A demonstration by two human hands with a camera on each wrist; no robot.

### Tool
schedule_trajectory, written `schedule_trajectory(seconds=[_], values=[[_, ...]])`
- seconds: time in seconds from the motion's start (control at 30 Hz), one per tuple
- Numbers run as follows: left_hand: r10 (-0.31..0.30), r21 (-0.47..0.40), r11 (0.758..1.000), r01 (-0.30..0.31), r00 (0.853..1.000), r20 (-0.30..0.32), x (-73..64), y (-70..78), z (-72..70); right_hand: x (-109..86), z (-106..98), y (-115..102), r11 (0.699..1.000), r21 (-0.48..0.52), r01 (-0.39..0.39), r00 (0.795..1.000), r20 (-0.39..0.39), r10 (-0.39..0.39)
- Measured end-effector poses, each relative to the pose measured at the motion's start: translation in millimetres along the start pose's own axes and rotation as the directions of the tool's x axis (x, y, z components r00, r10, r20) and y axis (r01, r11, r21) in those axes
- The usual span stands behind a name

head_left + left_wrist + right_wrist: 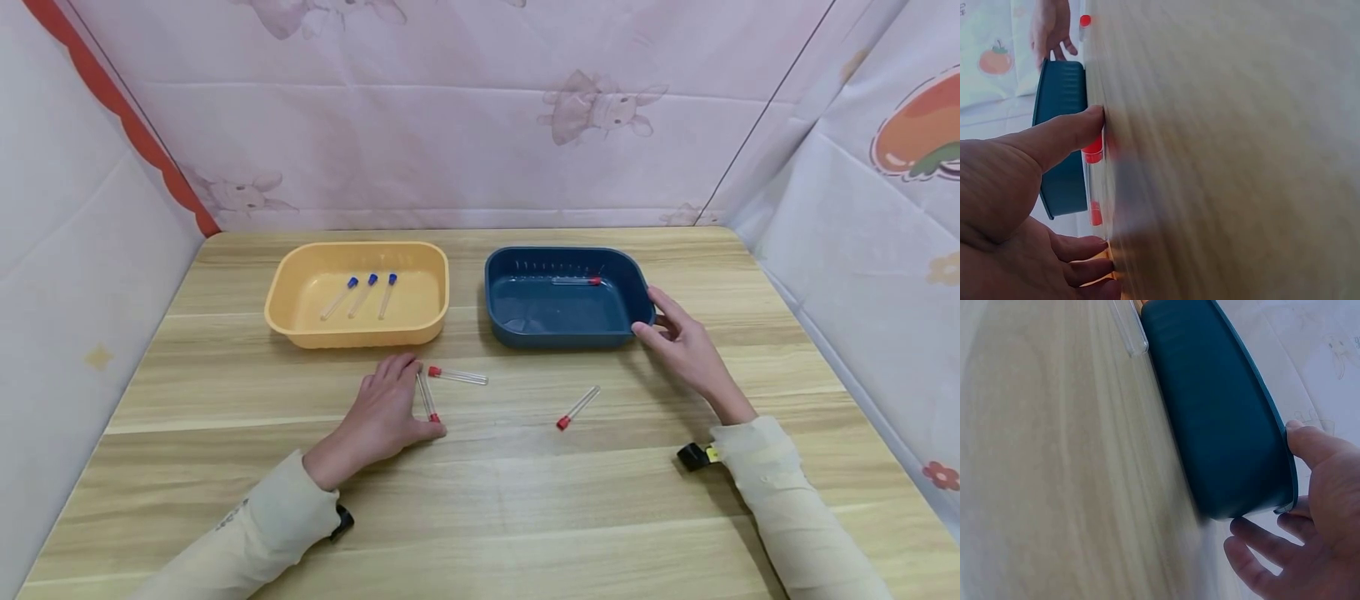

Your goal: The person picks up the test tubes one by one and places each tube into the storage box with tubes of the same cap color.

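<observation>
My left hand (386, 412) is low over the table, its thumb by the red cap of one clear test tube (426, 396) and its fingertips by the other end. In the left wrist view the thumb and fingers are spread apart, with red caps (1092, 150) between them. Another red-capped test tube (459, 377) lies just right of this hand. With thumb and fingers my right hand (686, 346) holds the right end of a dark blue bin (562, 340). Inside this bin lies a red-capped test tube (576, 282).
A yellow bin (360, 340) stands left of the blue one and contains three blue-capped test tubes (363, 296). One more red-capped test tube (578, 408) lies on the wooden table (495, 517) in front of the blue bin. Printed cloth walls (465, 150) rise behind and beside the table.
</observation>
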State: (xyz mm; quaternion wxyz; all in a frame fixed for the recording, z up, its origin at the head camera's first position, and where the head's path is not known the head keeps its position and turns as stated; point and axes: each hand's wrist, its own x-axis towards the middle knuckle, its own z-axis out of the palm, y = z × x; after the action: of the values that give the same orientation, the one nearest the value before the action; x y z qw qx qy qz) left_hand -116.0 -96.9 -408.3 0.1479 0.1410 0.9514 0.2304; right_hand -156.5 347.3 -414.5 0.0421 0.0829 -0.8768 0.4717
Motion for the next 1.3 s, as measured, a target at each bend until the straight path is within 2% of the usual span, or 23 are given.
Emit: schedule_trajectory(seconds=[0.4,0.63,1.0,1.13,1.3], values=[[0.028,-0.121,0.992,-0.022,0.998,0.048,-8.0,1.5,-10.3,0.1,1,3,1.0,0.0,0.005,1.0,-0.012,-0.005],[0.028,-0.174,0.985,-0.017,0.998,0.056,-10.9,10.3,-14.8,0.2,1,2,1.0,0.006,0.005,1.0,-0.011,-0.005],[0.145,-0.205,0.968,-0.143,0.989,-0.01,-12.6,41.6,-35.4,-0.7,1,2,1.0,0.017,0.007,1.0,-0.014,-0.007],[0.194,-0.224,0.955,-0.197,0.98,-0.034,-5.9,50.6,-43.3,-0.5,1,2,1.0,0.02,0.013,1.0,-0.014,-0.013],[0.212,-0.218,0.952,-0.216,0.976,-0.038,7.3,62.8,-51.0,1.1,2,3,0.999,0.024,0.028,0.999,-0.019,-0.028]])
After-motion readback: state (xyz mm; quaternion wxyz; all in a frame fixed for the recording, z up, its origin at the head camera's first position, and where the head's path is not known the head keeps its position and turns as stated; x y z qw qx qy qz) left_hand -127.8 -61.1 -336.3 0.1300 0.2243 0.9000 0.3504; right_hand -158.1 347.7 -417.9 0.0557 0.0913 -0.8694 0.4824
